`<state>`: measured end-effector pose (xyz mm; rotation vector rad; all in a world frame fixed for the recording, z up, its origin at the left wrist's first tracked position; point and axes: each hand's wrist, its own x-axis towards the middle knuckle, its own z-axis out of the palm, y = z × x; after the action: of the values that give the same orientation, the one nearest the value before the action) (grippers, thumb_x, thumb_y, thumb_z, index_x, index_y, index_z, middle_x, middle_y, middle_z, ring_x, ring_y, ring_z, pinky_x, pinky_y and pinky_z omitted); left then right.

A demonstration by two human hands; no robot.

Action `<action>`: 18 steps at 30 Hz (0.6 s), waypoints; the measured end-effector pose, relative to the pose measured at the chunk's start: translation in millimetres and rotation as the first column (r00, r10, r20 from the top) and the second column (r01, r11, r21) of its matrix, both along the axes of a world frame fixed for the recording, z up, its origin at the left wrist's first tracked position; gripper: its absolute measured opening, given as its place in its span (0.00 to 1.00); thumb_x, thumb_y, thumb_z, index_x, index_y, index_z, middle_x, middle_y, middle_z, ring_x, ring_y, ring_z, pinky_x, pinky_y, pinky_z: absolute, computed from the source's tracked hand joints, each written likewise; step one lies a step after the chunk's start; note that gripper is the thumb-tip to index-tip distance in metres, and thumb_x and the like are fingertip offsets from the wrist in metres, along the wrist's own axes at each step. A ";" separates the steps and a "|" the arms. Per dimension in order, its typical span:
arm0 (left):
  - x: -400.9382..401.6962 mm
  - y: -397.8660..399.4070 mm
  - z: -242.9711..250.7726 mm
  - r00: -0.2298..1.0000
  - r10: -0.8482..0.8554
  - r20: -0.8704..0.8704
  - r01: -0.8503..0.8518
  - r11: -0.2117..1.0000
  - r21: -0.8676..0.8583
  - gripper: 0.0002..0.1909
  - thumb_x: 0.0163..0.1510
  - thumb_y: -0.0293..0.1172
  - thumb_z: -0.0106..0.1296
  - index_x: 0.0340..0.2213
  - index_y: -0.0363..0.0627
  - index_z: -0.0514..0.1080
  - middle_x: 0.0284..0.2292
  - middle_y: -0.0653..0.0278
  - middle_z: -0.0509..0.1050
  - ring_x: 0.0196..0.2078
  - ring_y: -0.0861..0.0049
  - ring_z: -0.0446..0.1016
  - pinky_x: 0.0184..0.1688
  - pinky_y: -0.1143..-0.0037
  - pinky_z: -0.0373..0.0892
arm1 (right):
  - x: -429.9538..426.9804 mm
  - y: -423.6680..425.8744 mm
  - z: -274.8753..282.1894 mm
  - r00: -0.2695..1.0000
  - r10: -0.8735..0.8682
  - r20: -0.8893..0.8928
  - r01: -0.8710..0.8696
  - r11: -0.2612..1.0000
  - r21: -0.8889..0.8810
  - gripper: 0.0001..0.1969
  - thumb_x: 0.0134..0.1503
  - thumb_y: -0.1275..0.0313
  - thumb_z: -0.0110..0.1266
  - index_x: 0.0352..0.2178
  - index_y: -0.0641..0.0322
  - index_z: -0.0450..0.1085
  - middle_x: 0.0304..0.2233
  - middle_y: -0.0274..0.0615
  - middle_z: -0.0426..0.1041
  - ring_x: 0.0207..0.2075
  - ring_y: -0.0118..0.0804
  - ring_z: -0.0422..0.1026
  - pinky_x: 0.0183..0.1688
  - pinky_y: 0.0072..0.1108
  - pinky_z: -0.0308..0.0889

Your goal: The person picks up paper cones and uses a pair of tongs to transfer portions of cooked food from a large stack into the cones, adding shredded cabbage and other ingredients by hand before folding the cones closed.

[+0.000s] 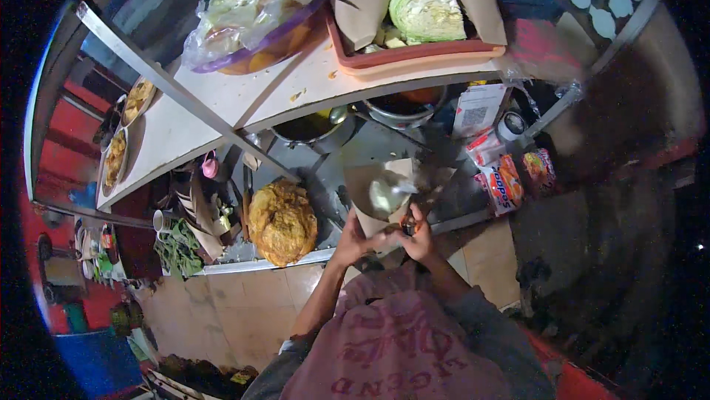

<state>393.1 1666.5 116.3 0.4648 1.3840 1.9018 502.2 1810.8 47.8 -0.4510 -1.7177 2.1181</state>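
A brown food-wrapping paper is folded up into an open pocket at the counter's front edge. My left hand grips its lower left side. Inside the pocket lies a pale, whitish filling; blur hides what it is. My right hand is at the lower right of the paper, its fingers around an orange-handled tool, possibly scissors, mostly hidden by the hand. To the left, a large golden-brown fried piece of food rests on the grey counter.
Behind are two metal pots, one with a ladle. Instant noodle packets lie at right. A green cloth hangs at left. The white shelf bears a cabbage in a tray and a purple-rimmed basin.
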 end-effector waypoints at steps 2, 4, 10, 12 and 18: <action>10.8 -20.5 -4.3 0.987 -0.064 0.151 0.070 0.997 -0.039 0.37 0.42 0.22 0.62 0.53 0.39 0.55 0.45 0.60 0.68 0.49 0.71 0.68 0.51 0.70 0.65 | 5.5 -5.5 41.8 0.986 0.154 0.068 -0.162 0.977 0.140 0.34 0.42 0.79 0.62 0.51 0.66 0.55 0.37 0.39 0.64 0.38 0.30 0.66 0.40 0.23 0.64; 22.6 -27.8 -5.5 0.950 -0.072 0.303 0.082 0.996 -0.019 0.37 0.42 0.25 0.63 0.52 0.38 0.57 0.45 0.58 0.69 0.49 0.71 0.67 0.51 0.69 0.65 | 6.9 -11.0 82.0 0.996 0.061 0.068 -0.083 0.918 0.388 0.35 0.41 0.78 0.64 0.51 0.66 0.56 0.38 0.42 0.64 0.39 0.35 0.67 0.41 0.24 0.64; 25.2 -37.4 -7.2 0.963 -0.196 0.183 0.162 0.969 0.186 0.44 0.41 0.33 0.64 0.56 0.42 0.52 0.51 0.59 0.64 0.52 0.69 0.66 0.52 0.67 0.65 | -2.2 7.4 179.1 0.985 0.104 0.136 -0.171 0.662 0.730 0.34 0.38 0.72 0.66 0.50 0.58 0.64 0.44 0.48 0.65 0.37 0.44 0.71 0.37 0.27 0.68; 27.6 -39.0 -14.9 0.971 -0.210 0.116 0.168 0.940 0.298 0.47 0.41 0.31 0.64 0.58 0.45 0.48 0.53 0.59 0.61 0.54 0.70 0.64 0.51 0.66 0.65 | -5.8 8.4 181.7 0.962 0.223 0.160 -0.259 0.545 0.798 0.30 0.39 0.73 0.64 0.48 0.56 0.66 0.43 0.45 0.65 0.35 0.43 0.72 0.36 0.27 0.68; 44.0 -35.1 4.2 0.896 -0.025 0.444 0.037 0.999 -0.020 0.45 0.50 0.68 0.36 0.58 0.46 0.48 0.54 0.60 0.59 0.54 0.69 0.62 0.56 0.70 0.58 | -2.8 -12.5 183.2 0.761 0.498 0.416 -0.612 0.339 0.714 0.10 0.42 0.75 0.55 0.30 0.58 0.68 0.33 0.40 0.71 0.30 0.45 0.73 0.29 0.33 0.66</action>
<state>437.0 1631.4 120.5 0.0269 1.0887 1.8144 499.4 1798.3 231.0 0.3850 -2.9958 1.2644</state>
